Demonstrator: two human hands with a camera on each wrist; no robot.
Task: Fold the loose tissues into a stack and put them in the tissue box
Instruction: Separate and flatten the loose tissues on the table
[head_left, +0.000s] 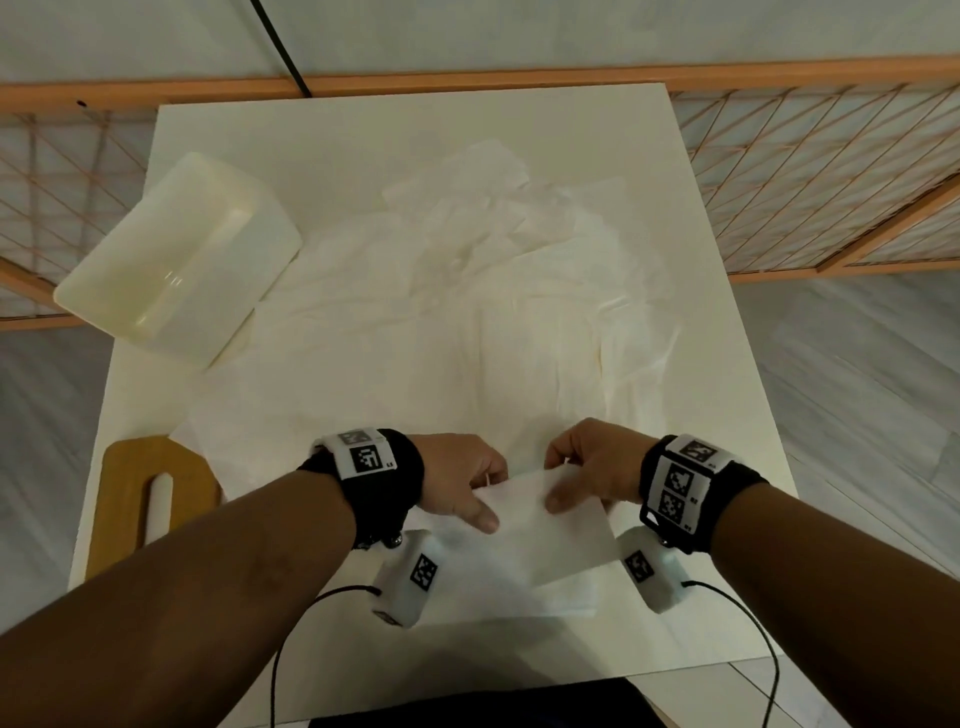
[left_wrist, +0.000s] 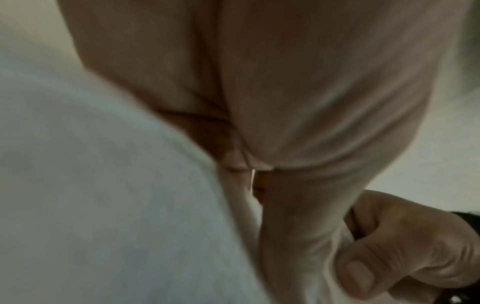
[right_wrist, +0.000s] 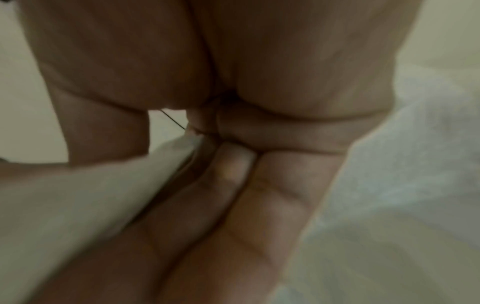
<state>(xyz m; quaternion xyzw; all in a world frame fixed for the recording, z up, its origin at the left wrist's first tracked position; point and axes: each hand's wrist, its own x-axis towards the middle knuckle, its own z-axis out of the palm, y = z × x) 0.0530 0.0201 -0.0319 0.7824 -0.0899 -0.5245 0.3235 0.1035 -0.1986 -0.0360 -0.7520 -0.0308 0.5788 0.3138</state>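
A white folded tissue (head_left: 550, 530) hangs just above the near part of the table. My left hand (head_left: 467, 488) pinches its upper left edge, thumb on top. My right hand (head_left: 582, 473) pinches its upper right edge the same way. Beneath it lies another flat tissue (head_left: 550, 597). Several loose tissues (head_left: 467, 291) lie crumpled and spread over the middle and far part of the table. The cream tissue box (head_left: 176, 260) lies open at the far left. The left wrist view shows the tissue (left_wrist: 103, 195) against my palm and the right hand (left_wrist: 405, 251) beyond. The right wrist view shows curled fingers (right_wrist: 259, 205) on the tissue (right_wrist: 78, 205).
A wooden lid with a slot (head_left: 150, 499) lies at the near left edge of the white table (head_left: 322, 135). A wooden lattice screen (head_left: 810, 171) stands behind the table. Thin black cables (head_left: 748, 613) trail from my wrist units.
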